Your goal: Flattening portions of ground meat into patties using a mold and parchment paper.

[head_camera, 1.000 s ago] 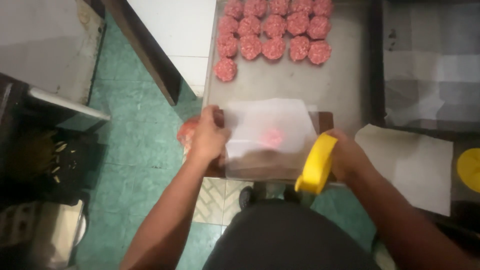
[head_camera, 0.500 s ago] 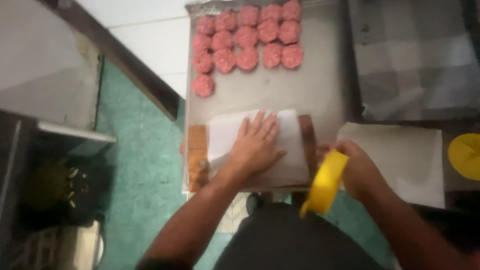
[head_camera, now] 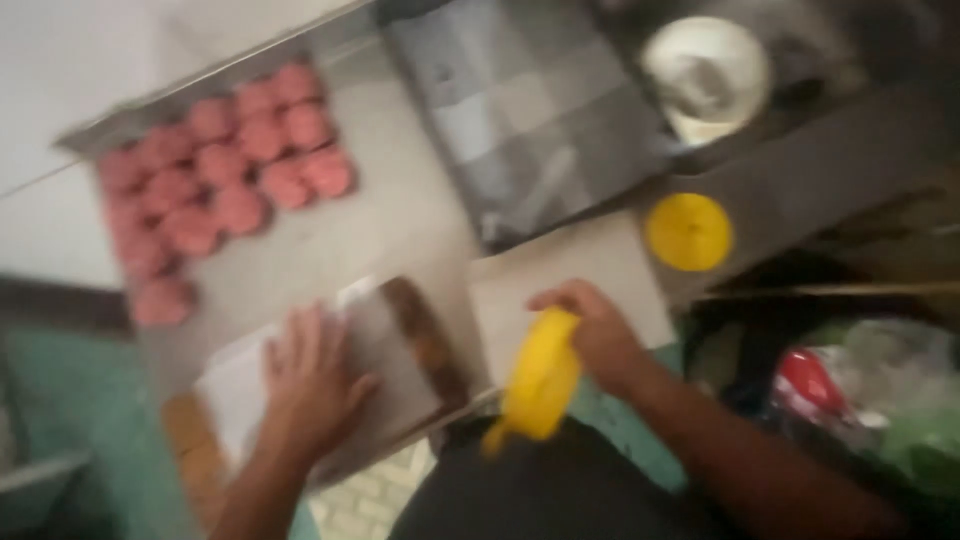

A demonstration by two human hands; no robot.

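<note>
The picture is blurred by motion. My left hand (head_camera: pixel 312 385) lies flat, fingers spread, on a white sheet of paper (head_camera: pixel 235 395) that covers a brown wooden board (head_camera: pixel 425 335) at the near edge of a metal tray (head_camera: pixel 330 250). My right hand (head_camera: pixel 595 330) grips a yellow plastic press (head_camera: pixel 538 385), held tilted over the tray's near right corner. Several raw pink meat patties (head_camera: pixel 215 190) lie in rows at the tray's far left.
A stack of white paper squares (head_camera: pixel 570 275) lies right of the board. A yellow round lid (head_camera: pixel 688 232) sits beyond it, and a white bowl (head_camera: pixel 706 65) at the far right. A grey checked surface (head_camera: pixel 535 130) lies behind. Green floor (head_camera: pixel 70 390) shows at left.
The view has swung and tilted, so the tray now runs diagonally. My left hand stays pressed on the paper. My right hand still holds the yellow press, now nearer the paper stack.
</note>
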